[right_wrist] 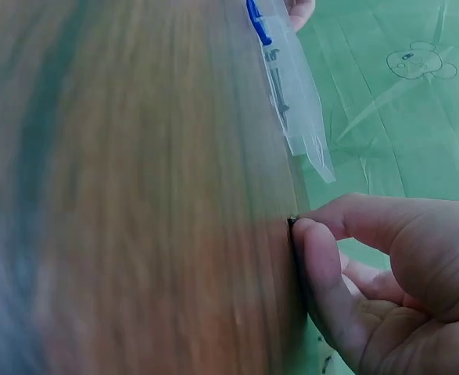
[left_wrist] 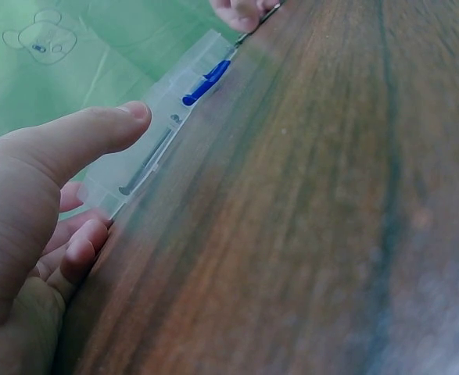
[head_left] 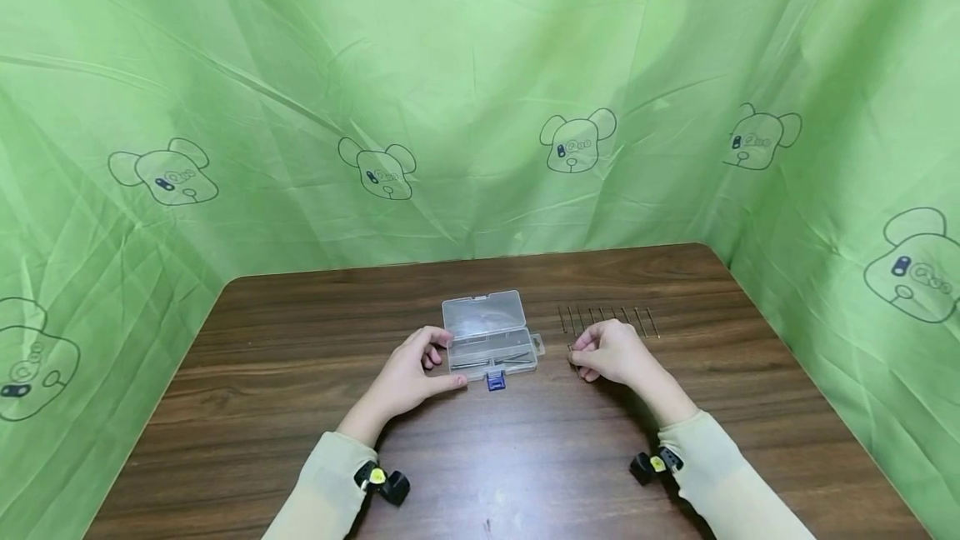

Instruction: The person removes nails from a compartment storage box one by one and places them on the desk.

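Observation:
A clear plastic box [head_left: 487, 346] with a blue latch [head_left: 496, 380] lies open on the table, its lid tipped back. Several thin metal screws [head_left: 513, 359] lie in its front part. My left hand [head_left: 408, 369] holds the box's left end, with the thumb at the front corner and the fingers at the side and back. To the right of the box, my right hand [head_left: 611, 354] pinches a thin dark screw [head_left: 574, 363] between thumb and fingertips, low over the table. In the right wrist view only the screw's dark end [right_wrist: 292, 221] shows clearly.
Behind the right hand, several similar screws [head_left: 643, 322] lie in a spaced row. The brown wooden table [head_left: 525, 457] is bordered at the back and sides by a green cloth [head_left: 472, 207] with printed bear heads.

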`<state>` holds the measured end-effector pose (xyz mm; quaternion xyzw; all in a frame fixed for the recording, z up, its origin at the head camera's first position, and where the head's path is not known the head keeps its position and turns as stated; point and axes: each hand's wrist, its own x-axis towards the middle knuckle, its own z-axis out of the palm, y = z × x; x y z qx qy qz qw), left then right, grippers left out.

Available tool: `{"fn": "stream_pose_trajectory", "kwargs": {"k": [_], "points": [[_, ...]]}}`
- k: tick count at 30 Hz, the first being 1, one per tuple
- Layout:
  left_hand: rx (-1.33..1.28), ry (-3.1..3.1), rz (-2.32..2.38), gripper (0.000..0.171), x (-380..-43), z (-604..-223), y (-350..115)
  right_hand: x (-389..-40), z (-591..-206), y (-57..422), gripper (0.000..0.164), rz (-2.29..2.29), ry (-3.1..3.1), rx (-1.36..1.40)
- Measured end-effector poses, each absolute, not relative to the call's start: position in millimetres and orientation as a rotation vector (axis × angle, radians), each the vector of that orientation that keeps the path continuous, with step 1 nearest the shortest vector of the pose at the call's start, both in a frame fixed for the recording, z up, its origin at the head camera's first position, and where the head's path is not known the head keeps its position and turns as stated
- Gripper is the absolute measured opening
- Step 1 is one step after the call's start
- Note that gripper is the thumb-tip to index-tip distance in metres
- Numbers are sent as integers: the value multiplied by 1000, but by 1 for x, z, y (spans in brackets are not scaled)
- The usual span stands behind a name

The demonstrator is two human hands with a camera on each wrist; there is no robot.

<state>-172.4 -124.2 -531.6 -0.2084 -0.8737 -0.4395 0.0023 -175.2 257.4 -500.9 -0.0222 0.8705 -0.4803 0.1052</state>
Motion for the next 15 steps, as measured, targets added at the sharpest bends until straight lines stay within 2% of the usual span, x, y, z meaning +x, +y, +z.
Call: {"fn": "stream_pose_trajectory", "kwargs": {"k": [7, 15], "points": [[-653, -2741, -1380, 67, -172, -529, -124, -175, -500, 252, 7, -1452, 2541, -30], [-630, -2773, -1375, 67, -171, -529, -124, -175, -494, 257, 19, -1416, 2568, -52]]}}
